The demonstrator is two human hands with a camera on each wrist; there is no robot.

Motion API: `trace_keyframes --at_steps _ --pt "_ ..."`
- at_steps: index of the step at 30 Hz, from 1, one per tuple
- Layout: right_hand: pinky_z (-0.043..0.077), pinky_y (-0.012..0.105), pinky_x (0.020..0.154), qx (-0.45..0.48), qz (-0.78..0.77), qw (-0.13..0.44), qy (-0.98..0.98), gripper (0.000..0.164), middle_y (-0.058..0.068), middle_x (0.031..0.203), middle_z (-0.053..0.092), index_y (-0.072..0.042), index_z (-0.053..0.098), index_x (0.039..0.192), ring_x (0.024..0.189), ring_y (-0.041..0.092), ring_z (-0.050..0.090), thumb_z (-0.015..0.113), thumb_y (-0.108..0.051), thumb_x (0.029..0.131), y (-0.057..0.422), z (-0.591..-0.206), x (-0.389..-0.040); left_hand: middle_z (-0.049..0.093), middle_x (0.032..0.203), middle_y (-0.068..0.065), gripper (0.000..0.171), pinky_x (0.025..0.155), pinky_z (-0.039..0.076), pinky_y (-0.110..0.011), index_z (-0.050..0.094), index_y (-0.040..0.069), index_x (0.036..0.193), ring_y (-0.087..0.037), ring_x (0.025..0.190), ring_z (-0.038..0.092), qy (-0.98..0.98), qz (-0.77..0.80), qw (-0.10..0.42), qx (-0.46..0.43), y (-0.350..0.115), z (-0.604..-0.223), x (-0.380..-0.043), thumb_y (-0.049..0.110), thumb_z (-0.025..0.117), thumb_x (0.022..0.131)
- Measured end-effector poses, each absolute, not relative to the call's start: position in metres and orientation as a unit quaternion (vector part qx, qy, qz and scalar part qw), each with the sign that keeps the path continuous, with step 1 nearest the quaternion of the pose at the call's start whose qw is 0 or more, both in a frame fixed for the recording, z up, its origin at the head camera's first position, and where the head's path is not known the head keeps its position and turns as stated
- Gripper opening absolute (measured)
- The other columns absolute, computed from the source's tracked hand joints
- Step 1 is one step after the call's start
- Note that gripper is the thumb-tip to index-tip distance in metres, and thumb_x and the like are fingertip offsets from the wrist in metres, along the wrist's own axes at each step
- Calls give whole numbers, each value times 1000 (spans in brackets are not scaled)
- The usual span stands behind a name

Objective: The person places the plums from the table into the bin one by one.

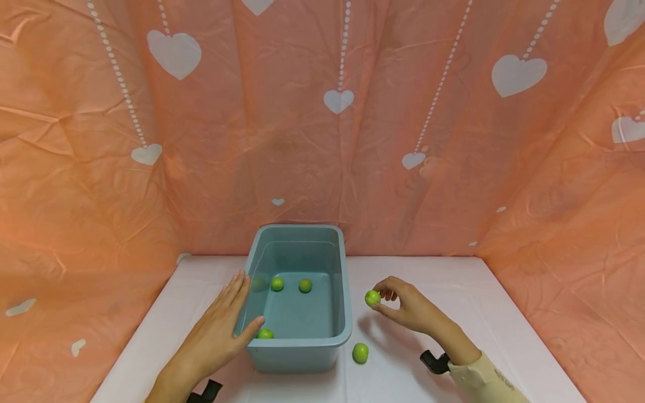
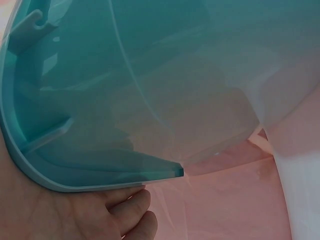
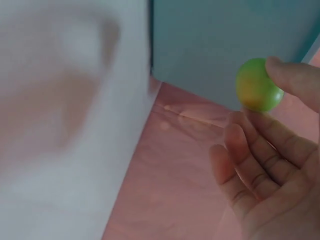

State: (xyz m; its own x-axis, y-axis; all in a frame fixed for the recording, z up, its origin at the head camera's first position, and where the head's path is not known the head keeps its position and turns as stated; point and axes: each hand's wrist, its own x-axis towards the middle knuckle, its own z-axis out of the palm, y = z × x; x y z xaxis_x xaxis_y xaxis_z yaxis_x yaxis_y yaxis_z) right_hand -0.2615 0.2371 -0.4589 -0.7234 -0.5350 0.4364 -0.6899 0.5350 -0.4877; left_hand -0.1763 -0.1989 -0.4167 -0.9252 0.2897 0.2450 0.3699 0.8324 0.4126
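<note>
My right hand (image 1: 414, 309) pinches a small round green fruit (image 1: 372, 298) between thumb and fingertips, above the table to the right of a blue-grey plastic bin (image 1: 344, 291). In the right wrist view the same green fruit (image 3: 256, 86) shows a yellowish patch, and the other fingers curve loosely below it. With fingers straight, my left hand (image 1: 214, 330) lies along the bin's left rim, its thumb over the near left corner. Two green fruits sit on the bin's floor toward the back. Another green fruit (image 1: 265, 333) is partly hidden behind the near rim.
One more green fruit (image 1: 360, 353) lies on the white tablecloth (image 1: 403, 375), just right of the bin's near corner. Orange sheeting (image 1: 302, 145) printed with white hearts stands behind the table and along both sides.
</note>
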Motion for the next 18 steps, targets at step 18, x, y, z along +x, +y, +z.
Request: trace_keyframes --at_steps 18 --pt "59 35 79 364 327 155 -858 25 -9 102 68 -12 72 114 89 8 61 87 -14 93 224 -420 -279 18 178 -20 94 125 27 -69 25 0 169 -46 162 20 -953 -231 85 -175 -199 -416 -176 62 56 107"
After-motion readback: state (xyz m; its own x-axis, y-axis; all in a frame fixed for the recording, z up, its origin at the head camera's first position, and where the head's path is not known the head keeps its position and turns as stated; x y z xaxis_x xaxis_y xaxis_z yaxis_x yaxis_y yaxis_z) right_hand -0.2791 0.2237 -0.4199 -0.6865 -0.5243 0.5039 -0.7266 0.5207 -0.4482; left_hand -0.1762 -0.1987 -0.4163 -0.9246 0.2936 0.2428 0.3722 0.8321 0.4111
